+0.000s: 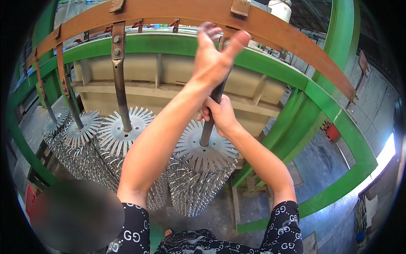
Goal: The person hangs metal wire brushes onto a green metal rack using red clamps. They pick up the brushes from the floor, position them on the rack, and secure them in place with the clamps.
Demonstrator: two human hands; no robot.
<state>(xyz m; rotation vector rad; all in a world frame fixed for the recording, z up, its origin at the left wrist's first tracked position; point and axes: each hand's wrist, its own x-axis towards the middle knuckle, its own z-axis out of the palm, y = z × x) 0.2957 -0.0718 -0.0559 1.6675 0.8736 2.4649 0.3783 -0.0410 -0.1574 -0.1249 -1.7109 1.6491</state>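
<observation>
My right hand [222,115] is wrapped round a dark metal rod [206,133] partway up its length. The rod rises from a slotted metal disc [194,149], below which hangs a bundle of shiny metal pieces [196,190]. Higher up, at the rod's top end, my left hand [212,59] is raised with thumb and fingers apart. It is beside or in front of the rod's upper joint and covers most of it. Above it runs a brown horizontal bar [287,36], from which the rod appears to hang.
More rods with slotted discs [125,131] hang in a row to the left. A green frame [160,44] crosses behind the rods, with a green post [292,122] at right. Behind stands a beige panel [177,70]. A blurred round patch hides the lower left.
</observation>
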